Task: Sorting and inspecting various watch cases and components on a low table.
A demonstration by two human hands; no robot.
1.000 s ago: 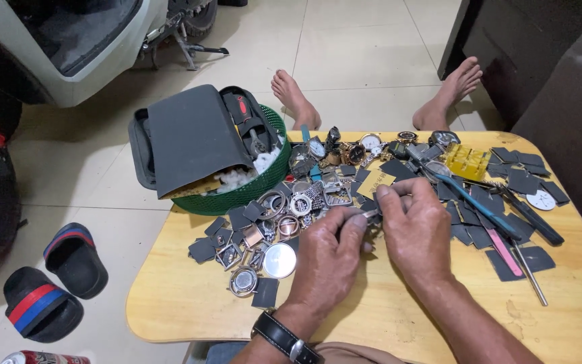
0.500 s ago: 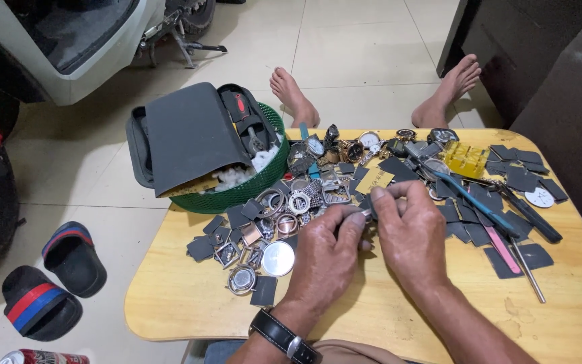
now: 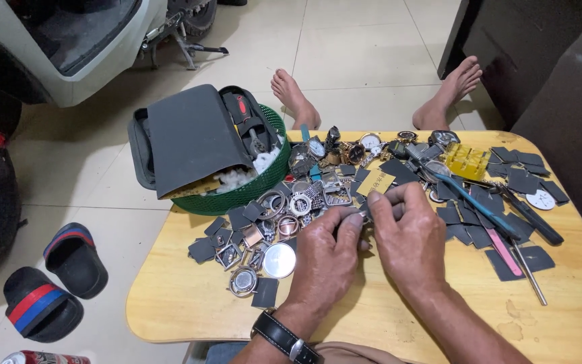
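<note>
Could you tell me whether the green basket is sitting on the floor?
No, the green basket sits on the wooden table's far left corner, holding a grey case.

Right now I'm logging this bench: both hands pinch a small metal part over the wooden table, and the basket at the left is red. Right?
Not quite. The basket is green, as the head view shows. The left hand and right hand do pinch a small metal part over the wooden table.
</note>
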